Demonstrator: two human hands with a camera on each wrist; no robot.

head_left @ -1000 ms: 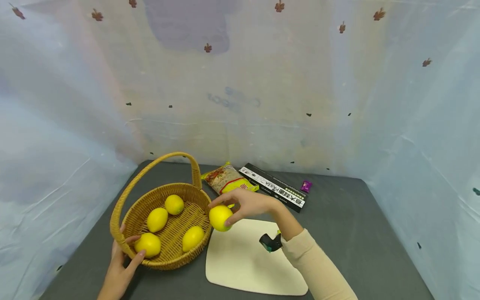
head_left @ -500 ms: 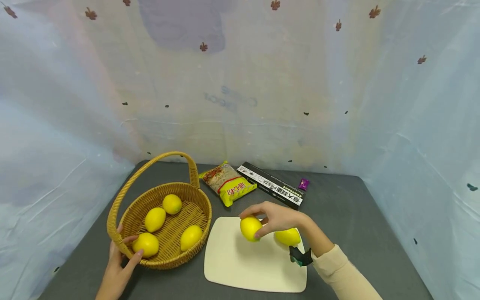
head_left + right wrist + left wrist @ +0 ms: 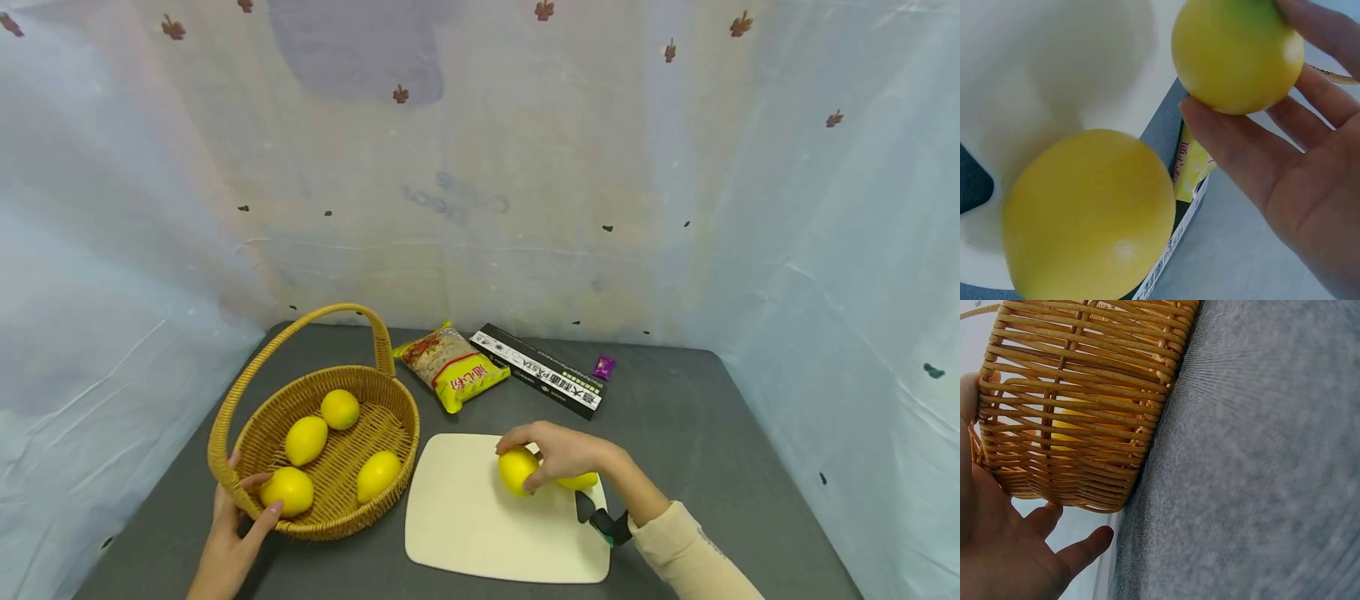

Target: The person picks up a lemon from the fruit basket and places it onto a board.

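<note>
My right hand pinches a yellow lemon between thumb and fingers, over the white cutting board. In the right wrist view the held lemon shows a greenish end. Another lemon lies on the board close to that hand, partly hidden in the head view. At the left, my left hand grips the near left rim of a woven basket beside the base of its handle. Several lemons lie inside, one lemon right by the left thumb.
Behind the board lie a yellow pasta bag and a long black pasta box. A small purple packet is near the box's right end. A dark object rests at the board's edge. Patterned sheeting encloses the grey table.
My right hand has carried its lemon from beside the basket rightward and down over the cutting board. My left hand keeps its hold on the basket.
</note>
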